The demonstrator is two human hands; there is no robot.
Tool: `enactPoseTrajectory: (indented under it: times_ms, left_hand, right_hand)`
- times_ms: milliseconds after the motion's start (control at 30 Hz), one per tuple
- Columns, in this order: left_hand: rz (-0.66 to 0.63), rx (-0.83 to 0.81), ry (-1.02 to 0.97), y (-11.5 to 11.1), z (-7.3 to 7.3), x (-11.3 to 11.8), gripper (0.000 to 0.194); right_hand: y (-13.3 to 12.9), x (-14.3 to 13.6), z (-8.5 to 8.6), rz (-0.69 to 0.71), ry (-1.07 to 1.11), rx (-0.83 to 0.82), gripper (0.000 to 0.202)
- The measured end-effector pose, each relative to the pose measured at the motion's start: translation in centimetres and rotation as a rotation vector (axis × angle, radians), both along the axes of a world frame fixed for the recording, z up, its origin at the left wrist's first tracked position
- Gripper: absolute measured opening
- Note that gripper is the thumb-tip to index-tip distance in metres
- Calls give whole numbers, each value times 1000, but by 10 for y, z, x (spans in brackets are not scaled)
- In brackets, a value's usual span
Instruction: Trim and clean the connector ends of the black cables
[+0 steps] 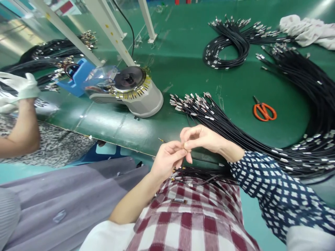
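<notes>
My left hand (169, 158) and my right hand (202, 139) meet at the table's front edge, fingertips pinched together. What lies between the fingertips is too small and too covered to name. A thin black cable (206, 160) runs out to the right from under my left hand, and a gold-coloured tip (161, 140) pokes out on its other side. Below, more black cables (202, 171) with gold-coloured ends lie across my lap. Just beyond my right hand is a thick bundle of black cables (225, 122) with silvery connector ends and white labels.
A grey round label dispenser (145, 101) stands left of centre beside a blue tape holder (78, 78). Orange-handled scissors (264, 111) lie to the right. A coiled cable bundle (226, 52) and a white cloth (306, 31) are farther back. A co-worker's gloved hand (22, 85) is at left.
</notes>
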State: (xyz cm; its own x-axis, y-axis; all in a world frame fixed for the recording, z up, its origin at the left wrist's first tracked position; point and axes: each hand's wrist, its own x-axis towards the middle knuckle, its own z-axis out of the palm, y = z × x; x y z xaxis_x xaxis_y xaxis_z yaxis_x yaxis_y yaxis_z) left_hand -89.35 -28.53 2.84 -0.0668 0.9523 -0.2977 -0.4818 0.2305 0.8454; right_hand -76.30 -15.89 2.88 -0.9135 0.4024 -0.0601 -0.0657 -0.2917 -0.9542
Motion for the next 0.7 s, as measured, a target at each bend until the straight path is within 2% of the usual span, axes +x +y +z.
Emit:
enactPoseTrajectory:
  times_ms: [100, 200, 267, 333, 400, 433, 500, 600, 633, 700]
  left_hand:
    - [-97, -38, -85, -1, -8, -3, 31]
    - [-135, -56, -192, -1, -16, -5, 34]
    - [-150, -47, -228, -3, -19, -6, 35]
    - [-144, -54, -161, -9, -18, -10, 35]
    - [-61, -79, 50, -20, -17, -20, 30]
    - [34, -93, 213, -27, -17, -26, 26]
    - [200, -72, 595, -40, -19, -40, 21]
    - [219, -33, 1109, -56, -21, -60, 33]
    - [226, -24, 1211, -59, -20, -64, 38]
    - [285, 10, 1276, -58, -14, -66, 42]
  right_hand:
    - [3, -1, 12, 11, 24, 173, 12]
    - [7, 2, 21, 21, 9, 308, 12]
    - [11, 7, 19, 27, -20, 380, 13]
    - [14, 16, 13, -85, -163, 571, 15]
    - [15, 26, 6, -277, -437, 862, 15]
    - [14, 30, 2, -341, -585, 997, 14]
    - [9, 34, -3, -325, -802, 1157, 15]
    - [0, 29, -5, -251, -889, 1151, 13]
    - [-2, 27, -3, -252, -885, 1135, 10]
    - [-3, 24, 1, -220, -818, 1025, 11]
